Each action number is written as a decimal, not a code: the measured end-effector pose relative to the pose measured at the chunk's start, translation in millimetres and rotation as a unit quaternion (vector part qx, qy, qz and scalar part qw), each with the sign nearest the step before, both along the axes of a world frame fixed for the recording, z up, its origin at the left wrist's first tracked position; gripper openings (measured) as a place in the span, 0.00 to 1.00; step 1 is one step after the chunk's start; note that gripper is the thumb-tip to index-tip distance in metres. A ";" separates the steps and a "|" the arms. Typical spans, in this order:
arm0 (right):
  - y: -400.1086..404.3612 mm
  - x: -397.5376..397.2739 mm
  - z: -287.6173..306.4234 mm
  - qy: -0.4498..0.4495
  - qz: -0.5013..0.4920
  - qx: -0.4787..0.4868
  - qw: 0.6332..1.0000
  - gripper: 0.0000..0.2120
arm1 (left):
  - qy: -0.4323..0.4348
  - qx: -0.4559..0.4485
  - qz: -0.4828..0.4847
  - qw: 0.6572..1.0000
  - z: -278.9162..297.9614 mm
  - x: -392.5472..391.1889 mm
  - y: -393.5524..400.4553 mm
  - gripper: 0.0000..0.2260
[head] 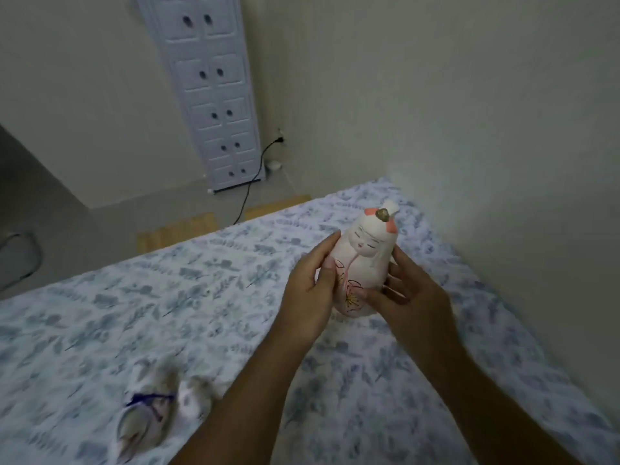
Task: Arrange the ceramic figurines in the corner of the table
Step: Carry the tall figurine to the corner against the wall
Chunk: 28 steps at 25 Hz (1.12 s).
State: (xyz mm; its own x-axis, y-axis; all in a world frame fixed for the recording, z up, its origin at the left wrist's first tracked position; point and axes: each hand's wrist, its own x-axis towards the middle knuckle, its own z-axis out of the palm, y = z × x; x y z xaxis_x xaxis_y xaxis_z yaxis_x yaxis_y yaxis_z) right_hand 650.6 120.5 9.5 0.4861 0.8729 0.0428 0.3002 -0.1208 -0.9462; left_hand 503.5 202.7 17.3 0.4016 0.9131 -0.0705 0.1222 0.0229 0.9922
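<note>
Both forearms reach forward and the hands cup a doll point(364, 263) between them: the left hand point(310, 290) curls on its left flank, the right hand point(407, 297) on its right, thumb across the front. The doll is smooth, glossy, pear-shaped white ceramic with pink flowers, upright near the far right corner of the worktop point(167, 297), whose cloth is leaf-printed. Two blurred figurines point(157, 404) lie near left

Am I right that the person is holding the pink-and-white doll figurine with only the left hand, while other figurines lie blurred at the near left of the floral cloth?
Not quite: the head view shows both hands on the doll figurine, the left hand on one side and the right hand on the other. The rest holds: other figurines lie blurred at the near left of the floral cloth.
</note>
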 end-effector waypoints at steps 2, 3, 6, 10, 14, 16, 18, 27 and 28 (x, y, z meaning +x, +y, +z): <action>23.2 53.3 -19.2 -0.013 -0.037 0.005 0.999 0.38 | 0.004 -0.014 -0.024 1.000 -16.4 66.4 29.3 0.18; 36.5 79.3 -29.2 -0.014 -0.052 0.009 0.999 0.36 | 0.003 -0.020 -0.036 0.999 -23.5 99.3 44.3 0.18; 72.8 133.5 -54.3 -0.001 -0.090 0.023 0.996 0.31 | 0.011 -0.020 -0.056 0.998 -41.9 171.8 87.4 0.18; 110.6 176.9 -74.2 0.002 -0.132 0.036 0.991 0.29 | 0.010 -0.018 -0.085 0.996 -60.7 228.0 128.9 0.18; 127.4 195.5 -88.2 0.027 -0.182 0.051 0.982 0.31 | 0.016 0.018 -0.091 0.996 -67.0 252.3 147.7 0.18; 128.4 196.0 -91.7 0.021 -0.190 0.056 0.980 0.31 | 0.022 0.024 -0.084 0.996 -70.2 255.4 149.9 0.18; 126.9 194.1 -95.2 0.025 -0.188 0.057 0.980 0.30 | 0.022 0.021 -0.082 0.996 -74.1 255.7 147.2 0.17; 118.5 181.8 -87.6 -0.023 -0.137 0.042 0.989 0.31 | 0.072 0.020 -0.053 0.996 -53.6 223.4 122.1 0.20; 112.6 173.1 -85.1 -0.058 -0.145 0.027 0.987 0.31 | 0.098 0.041 -0.035 0.994 -51.6 203.8 113.1 0.20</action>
State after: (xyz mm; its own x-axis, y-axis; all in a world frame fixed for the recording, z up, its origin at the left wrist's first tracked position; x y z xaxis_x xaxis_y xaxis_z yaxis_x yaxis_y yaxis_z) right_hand 823.7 233.1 -75.6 0.7049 0.6920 0.1559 0.3667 -0.1673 -0.9152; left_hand 707.3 315.8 -34.4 0.4493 0.8897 -0.0804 0.3120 -0.0720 0.9473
